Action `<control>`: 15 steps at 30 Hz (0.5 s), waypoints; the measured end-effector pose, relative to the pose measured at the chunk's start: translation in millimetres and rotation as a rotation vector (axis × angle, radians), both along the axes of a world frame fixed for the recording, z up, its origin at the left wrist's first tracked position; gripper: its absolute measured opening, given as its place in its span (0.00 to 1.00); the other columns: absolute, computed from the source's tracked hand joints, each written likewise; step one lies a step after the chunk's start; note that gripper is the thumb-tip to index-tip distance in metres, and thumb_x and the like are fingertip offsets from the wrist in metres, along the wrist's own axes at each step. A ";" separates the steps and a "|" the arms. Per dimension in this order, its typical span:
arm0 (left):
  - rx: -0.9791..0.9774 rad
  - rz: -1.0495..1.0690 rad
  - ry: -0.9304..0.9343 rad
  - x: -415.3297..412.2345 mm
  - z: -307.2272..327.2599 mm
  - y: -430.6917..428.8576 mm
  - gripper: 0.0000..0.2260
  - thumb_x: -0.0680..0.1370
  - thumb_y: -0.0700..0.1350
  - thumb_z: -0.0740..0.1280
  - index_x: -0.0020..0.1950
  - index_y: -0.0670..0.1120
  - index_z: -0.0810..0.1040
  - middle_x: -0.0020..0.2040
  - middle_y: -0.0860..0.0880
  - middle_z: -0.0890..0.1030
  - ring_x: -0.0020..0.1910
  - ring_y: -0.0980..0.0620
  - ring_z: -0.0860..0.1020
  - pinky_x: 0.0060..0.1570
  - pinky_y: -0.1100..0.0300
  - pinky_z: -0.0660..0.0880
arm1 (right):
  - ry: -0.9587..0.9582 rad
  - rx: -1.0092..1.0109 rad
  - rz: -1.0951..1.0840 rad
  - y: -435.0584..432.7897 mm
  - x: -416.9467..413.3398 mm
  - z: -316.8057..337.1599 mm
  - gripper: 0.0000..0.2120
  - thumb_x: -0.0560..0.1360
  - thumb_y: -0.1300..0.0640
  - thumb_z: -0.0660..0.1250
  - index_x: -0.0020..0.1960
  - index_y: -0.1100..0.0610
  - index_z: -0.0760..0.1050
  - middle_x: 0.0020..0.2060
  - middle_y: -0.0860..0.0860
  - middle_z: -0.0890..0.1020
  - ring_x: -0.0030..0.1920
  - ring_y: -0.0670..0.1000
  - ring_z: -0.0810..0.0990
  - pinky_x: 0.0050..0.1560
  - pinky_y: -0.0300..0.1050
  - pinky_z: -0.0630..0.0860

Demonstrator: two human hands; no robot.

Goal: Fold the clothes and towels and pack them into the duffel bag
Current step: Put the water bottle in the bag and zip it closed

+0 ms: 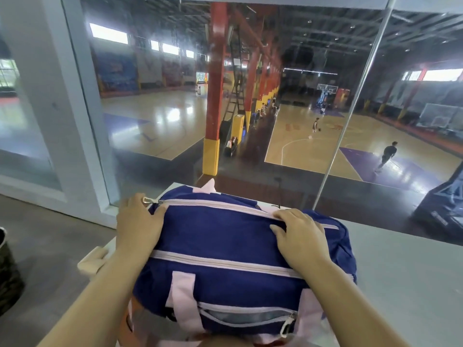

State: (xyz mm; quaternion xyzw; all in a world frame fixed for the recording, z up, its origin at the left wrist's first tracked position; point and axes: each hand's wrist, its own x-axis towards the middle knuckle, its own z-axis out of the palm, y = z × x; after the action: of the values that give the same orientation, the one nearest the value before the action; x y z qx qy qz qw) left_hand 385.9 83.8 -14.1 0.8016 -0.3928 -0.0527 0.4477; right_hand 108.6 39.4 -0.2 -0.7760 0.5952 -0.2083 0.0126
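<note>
A navy duffel bag (225, 246) with pale pink trim lies across the left end of a white desk (400, 284), reaching from the desk's near edge almost to its far edge, which runs along a large window (250, 96). The bag looks full and rounded. Its top zipper (213, 204) runs closed along the upper side, with the metal pull (146, 200) at the bag's left end.

The left hand (139, 224) lies flat against the left end of the bag, fingers spread over the fabric just below the pull; its grip is wide and holds nothing. The right hand (298, 236) rests palm down on the bag's top right part, fingertips at the zipper line, fingers loosely spread and pressing rather than clasping.

A small front pocket zipper (246, 319) faces the near edge, slightly open, between two pink straps (181, 294).
</note>
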 end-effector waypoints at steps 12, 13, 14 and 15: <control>0.180 -0.558 -0.420 -102.1 -40.1 62.5 0.36 0.62 0.72 0.52 0.67 0.59 0.67 0.67 0.55 0.63 0.68 0.49 0.60 0.69 0.43 0.55 | 0.012 0.064 0.122 78.2 -59.0 -32.2 0.19 0.77 0.45 0.61 0.68 0.42 0.68 0.70 0.40 0.66 0.72 0.45 0.59 0.74 0.46 0.51; 0.211 -0.586 -0.487 -104.0 -46.4 61.6 0.38 0.62 0.73 0.50 0.69 0.59 0.65 0.69 0.55 0.63 0.69 0.48 0.60 0.69 0.42 0.54 | 0.020 0.063 0.122 79.4 -64.0 -35.5 0.20 0.77 0.45 0.61 0.69 0.41 0.66 0.71 0.40 0.64 0.73 0.46 0.58 0.74 0.46 0.49; 0.206 -0.595 -0.528 -104.9 -50.9 59.2 0.37 0.63 0.72 0.51 0.69 0.58 0.66 0.70 0.53 0.65 0.69 0.47 0.62 0.68 0.41 0.55 | 0.027 0.062 0.122 80.0 -68.2 -38.5 0.21 0.78 0.45 0.60 0.70 0.40 0.65 0.72 0.39 0.63 0.74 0.46 0.57 0.74 0.46 0.46; 0.182 -0.590 -0.540 -105.8 -53.5 55.9 0.36 0.64 0.71 0.52 0.68 0.57 0.68 0.69 0.52 0.68 0.68 0.46 0.65 0.67 0.40 0.57 | 0.043 0.060 0.127 79.6 -71.0 -40.9 0.21 0.78 0.44 0.57 0.71 0.40 0.63 0.73 0.39 0.62 0.74 0.46 0.55 0.73 0.45 0.44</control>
State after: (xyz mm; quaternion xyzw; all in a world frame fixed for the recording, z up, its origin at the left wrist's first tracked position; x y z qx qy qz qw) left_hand 280.2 139.6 -67.6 0.6759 -0.7029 -0.0010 0.2213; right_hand 37.6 119.1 -41.1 -0.8158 0.5508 -0.1724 0.0360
